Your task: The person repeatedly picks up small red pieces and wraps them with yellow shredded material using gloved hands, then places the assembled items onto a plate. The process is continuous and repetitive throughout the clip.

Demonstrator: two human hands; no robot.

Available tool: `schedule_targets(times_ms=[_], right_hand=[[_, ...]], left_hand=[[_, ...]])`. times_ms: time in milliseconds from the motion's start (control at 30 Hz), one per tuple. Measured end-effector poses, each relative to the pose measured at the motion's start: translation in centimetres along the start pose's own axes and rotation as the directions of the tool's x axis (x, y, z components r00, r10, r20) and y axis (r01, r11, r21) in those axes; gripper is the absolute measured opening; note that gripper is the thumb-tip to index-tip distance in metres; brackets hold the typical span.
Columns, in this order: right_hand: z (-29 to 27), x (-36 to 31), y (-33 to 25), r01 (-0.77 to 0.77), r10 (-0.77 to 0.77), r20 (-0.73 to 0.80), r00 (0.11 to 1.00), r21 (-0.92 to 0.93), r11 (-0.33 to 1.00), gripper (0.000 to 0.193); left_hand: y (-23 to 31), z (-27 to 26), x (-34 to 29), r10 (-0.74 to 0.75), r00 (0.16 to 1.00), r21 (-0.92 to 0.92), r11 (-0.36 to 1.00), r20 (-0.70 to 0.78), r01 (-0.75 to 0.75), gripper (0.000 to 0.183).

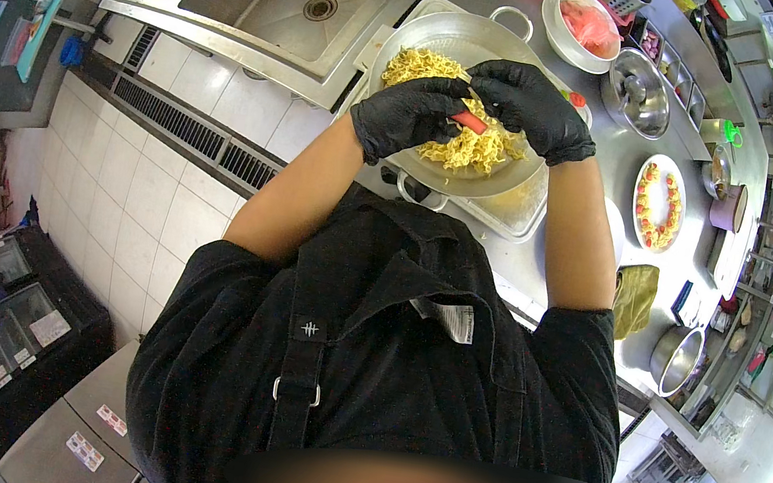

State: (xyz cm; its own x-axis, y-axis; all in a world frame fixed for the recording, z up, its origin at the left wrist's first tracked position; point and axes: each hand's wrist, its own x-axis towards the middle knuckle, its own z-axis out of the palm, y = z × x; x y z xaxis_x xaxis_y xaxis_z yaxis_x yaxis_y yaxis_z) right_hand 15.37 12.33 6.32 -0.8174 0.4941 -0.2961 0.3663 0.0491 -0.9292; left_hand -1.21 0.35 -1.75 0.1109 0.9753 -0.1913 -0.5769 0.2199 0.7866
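Observation:
Both my hands wear black gloves and meet over a wide metal pan (403, 38) with loop handles. A heap of yellow noodles (467, 157) lies in the pan. My left hand (409, 116) is closed with its fingertips around a short red stick-shaped piece of food (469, 122), just above the noodles. Beside it, my right hand (532, 109) is closed too, fingertips pinched close to the left hand's. What the right fingers hold, if anything, is hidden. Under the pan sits a pale tray (518, 219).
A white oval plate (640, 218) ringed with yellow and red food lies to the right. Beyond the pan stand a white bowl (548, 17) of pink food and a steel bowl (655, 121). A sink (272, 3) is at the far left; a green cloth (635, 301) and steel pot (676, 361) are nearer.

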Motion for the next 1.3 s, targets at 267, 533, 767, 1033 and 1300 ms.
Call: schedule_targets(times_ms=[267,533,767,1033,1300], right_hand=[[0.1,-0.9,0.0,-0.016,0.017,0.081,0.997,-0.01,1.0,0.034],[-0.5,-3.4,-0.8,-0.004,0.003,-0.059,0.998,-0.014,1.0,0.029],[-1.0,-4.2,0.2,0.033,-0.124,-0.169,0.978,-0.461,0.887,0.026],[-0.9,-5.0,-0.4,0.08,-0.147,-0.261,0.954,-0.25,0.965,0.024],[2.0,-4.3,-1.6,0.133,-0.112,-0.449,0.887,0.017,0.991,0.02]], left_hand=[[0.4,1.1,-0.3,-0.161,0.986,-0.146,0.977,-0.049,0.153,0.023],[3.4,-1.5,0.4,0.395,0.918,0.823,0.531,-0.028,-0.204,0.022],[5.0,-0.9,0.6,0.547,0.825,0.972,0.08,0.143,-0.221,0.014],[3.9,-0.4,0.9,0.519,0.848,0.922,0.373,-0.11,-0.109,0.021],[1.4,0.7,1.5,0.192,0.943,0.234,0.964,-0.27,-0.129,0.028]])
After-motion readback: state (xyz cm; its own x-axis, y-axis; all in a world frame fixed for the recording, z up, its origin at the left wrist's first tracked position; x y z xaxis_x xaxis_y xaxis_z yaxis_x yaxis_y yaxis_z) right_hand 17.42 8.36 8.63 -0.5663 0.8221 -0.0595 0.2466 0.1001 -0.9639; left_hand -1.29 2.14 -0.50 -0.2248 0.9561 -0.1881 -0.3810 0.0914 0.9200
